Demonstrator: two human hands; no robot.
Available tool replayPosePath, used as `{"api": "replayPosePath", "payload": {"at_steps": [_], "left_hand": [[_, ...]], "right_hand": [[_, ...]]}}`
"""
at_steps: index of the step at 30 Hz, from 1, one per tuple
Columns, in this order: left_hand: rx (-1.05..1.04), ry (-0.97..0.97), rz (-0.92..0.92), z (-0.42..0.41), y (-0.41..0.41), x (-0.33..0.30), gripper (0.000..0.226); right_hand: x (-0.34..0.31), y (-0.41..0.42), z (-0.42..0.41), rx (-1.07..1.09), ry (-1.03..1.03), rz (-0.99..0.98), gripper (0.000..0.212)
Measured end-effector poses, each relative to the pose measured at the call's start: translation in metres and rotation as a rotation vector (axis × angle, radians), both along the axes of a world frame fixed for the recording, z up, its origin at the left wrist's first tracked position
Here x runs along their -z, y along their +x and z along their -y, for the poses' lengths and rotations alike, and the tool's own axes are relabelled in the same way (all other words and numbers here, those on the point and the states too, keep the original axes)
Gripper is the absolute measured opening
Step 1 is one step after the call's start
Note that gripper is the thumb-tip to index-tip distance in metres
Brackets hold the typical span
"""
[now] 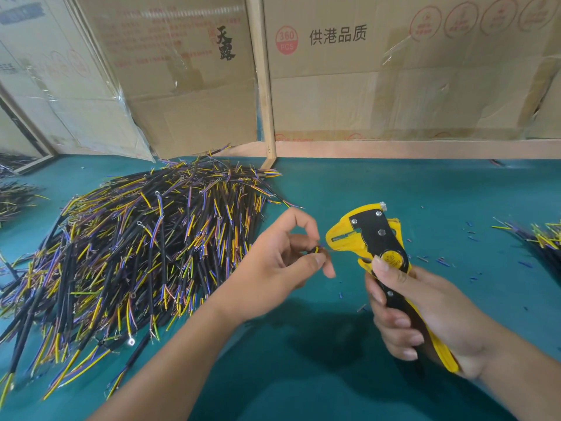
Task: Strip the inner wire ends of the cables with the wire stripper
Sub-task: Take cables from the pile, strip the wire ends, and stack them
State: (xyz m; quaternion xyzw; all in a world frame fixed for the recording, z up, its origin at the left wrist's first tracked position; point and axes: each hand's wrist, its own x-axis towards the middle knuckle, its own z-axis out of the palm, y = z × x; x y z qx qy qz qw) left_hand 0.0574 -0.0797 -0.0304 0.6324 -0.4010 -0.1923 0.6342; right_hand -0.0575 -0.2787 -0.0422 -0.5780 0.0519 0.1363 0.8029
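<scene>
A short black cable point(314, 250) is pinched between thumb and forefinger of the left hand point(283, 259), its thin inner wire ends presented just beside the open mouth of the yellow wire stripper point(368, 238), whose handles are gripped by the right hand point(419, 317). Since so little wire is exposed, a shallow or skewed entry is likely, so that insulation could be left on or strands nicked. The left fingertips are held close to the jaws and could be caught when the handles are squeezed. A light pinch could let the cable be pulled free. The unstripped pile point(136, 247) is spread on the green table point(334, 375) at left.
</scene>
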Motion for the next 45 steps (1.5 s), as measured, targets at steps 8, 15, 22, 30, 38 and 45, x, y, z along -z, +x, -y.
{"api": "replayPosePath", "payload": {"at_steps": [8,15,22,30,38,45], "left_hand": [[-0.143,0.068,0.129,0.002,0.002,0.004,0.025],[-0.271,0.199,0.326,0.002,0.008,0.009,0.027],[-0.24,0.265,0.362,0.001,0.007,0.012,0.023],[-0.271,0.293,0.422,0.001,0.006,0.011,0.023],[-0.257,0.276,0.535,0.0,0.004,0.01,0.011],[-0.224,0.322,0.562,0.0,0.005,0.012,0.015]], "right_hand": [[-0.003,0.003,0.004,0.098,0.044,0.014,0.05],[0.001,0.004,-0.002,0.048,0.106,0.022,0.042],[0.008,0.006,0.0,-0.045,0.042,0.111,0.054],[0.017,0.014,0.004,-0.012,0.05,0.063,0.055],[0.029,0.017,0.011,-0.013,0.035,0.061,0.053],[0.038,0.022,0.017,-0.022,0.054,0.061,0.052]]}}
